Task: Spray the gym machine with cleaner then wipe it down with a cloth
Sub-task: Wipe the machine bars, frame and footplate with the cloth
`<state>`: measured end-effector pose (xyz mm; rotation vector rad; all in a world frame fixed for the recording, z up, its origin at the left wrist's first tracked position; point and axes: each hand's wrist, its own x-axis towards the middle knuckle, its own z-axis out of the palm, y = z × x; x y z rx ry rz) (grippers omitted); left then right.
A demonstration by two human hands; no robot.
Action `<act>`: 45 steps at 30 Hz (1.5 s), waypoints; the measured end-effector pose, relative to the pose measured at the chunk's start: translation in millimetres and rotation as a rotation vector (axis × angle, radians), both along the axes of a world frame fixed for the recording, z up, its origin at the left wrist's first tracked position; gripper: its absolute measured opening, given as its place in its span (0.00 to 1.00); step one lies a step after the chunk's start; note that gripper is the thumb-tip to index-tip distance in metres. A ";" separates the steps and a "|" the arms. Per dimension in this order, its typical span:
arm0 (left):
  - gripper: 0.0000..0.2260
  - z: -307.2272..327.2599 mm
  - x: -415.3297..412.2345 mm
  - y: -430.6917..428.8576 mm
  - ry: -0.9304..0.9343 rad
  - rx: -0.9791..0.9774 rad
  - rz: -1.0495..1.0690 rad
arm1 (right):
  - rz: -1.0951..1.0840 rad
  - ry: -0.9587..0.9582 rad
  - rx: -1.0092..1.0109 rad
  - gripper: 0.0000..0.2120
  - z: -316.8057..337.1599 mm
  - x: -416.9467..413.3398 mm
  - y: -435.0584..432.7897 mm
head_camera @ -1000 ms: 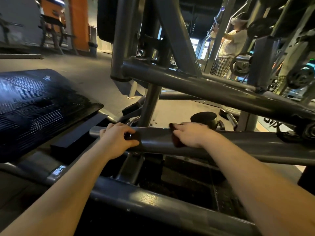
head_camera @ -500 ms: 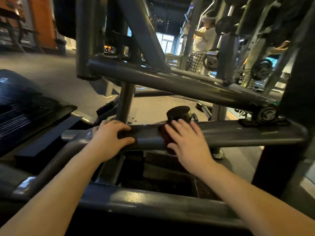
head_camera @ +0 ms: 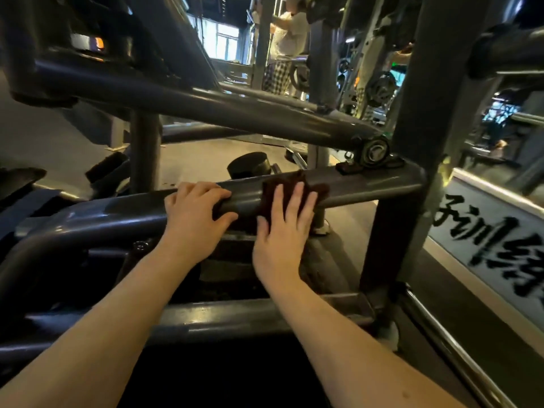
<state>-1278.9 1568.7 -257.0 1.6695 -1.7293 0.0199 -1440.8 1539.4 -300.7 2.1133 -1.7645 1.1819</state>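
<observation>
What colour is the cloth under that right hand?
It is a dark reddish-brown cloth, seen best in the head view.

Commercial gym, grey steel machine frame (head_camera: 235, 113), weight plates (head_camera: 381, 88) on racks, person (head_camera: 287, 45) training behind

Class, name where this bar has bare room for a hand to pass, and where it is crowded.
Free: bar between cloth and right corner; bar left of left hand. Crowded: between left hand and right hand; by the bearing block.

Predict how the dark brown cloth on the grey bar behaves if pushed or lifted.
Probably floppy: the dark brown cloth drapes over the grey round metal bar. Likely slides easily on that glossy paint under the right hand.
</observation>
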 end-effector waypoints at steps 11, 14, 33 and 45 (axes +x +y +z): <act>0.18 -5.3 -30.7 -13.9 0.061 -0.130 -0.023 | -0.179 -0.822 0.155 0.40 79.3 -122.5 -28.7; 0.18 -5.9 -22.1 -13.7 0.021 -0.136 -0.051 | -0.156 -0.928 0.199 0.40 80.1 -112.0 -19.6; 0.17 -11.9 104.4 33.3 -0.071 0.133 0.224 | 0.162 -1.383 0.622 0.25 17.6 101.6 33.1; 0.14 -20.2 133.7 54.2 -0.010 0.092 0.269 | 0.226 -1.389 0.879 0.14 19.4 108.3 36.4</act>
